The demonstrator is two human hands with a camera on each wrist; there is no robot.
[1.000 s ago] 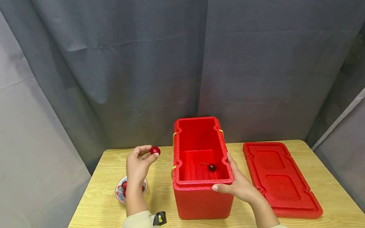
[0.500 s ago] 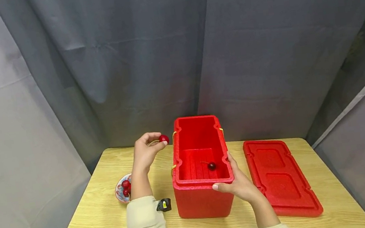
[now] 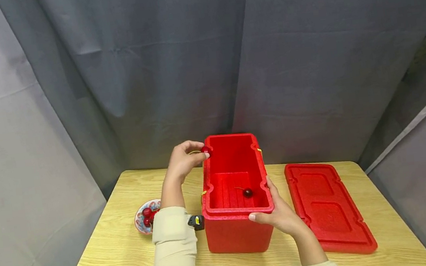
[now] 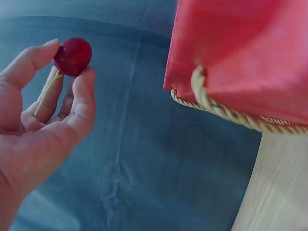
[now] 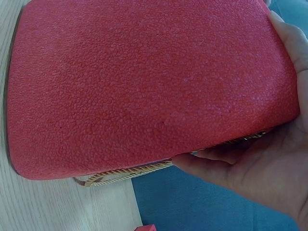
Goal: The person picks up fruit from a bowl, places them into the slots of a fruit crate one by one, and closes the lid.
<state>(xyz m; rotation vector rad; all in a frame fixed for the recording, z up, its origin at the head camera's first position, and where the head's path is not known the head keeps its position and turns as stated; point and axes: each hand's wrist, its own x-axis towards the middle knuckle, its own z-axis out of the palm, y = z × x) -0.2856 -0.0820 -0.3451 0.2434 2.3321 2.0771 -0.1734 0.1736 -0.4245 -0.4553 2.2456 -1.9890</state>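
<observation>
A red cherry (image 4: 73, 57) with a yellow-green stem is pinched between the thumb and fingertips of my left hand (image 3: 185, 158). In the head view it overlaps the far left rim of a red foam box (image 3: 239, 234). The box stands lidless, with yellow rope handles (image 4: 231, 113) on its sides. Inside, a dark cherry (image 3: 247, 192) with its stem lies on the floor of the box. My right hand (image 3: 280, 213) grips the box's near right corner, thumb on the front and fingers along the side.
A small patterned bowl (image 3: 139, 225) with several cherries stands at the left, partly hidden by the left sleeve. To the right of the box lies its red lid (image 3: 327, 207) on the wooden table (image 3: 105, 261). A grey curtain (image 3: 165, 68) hangs behind the table.
My left hand has carried the cherry up and to the right, from beside the bowl to the box's rim. More of the bowl now shows. The right hand keeps its grip.
</observation>
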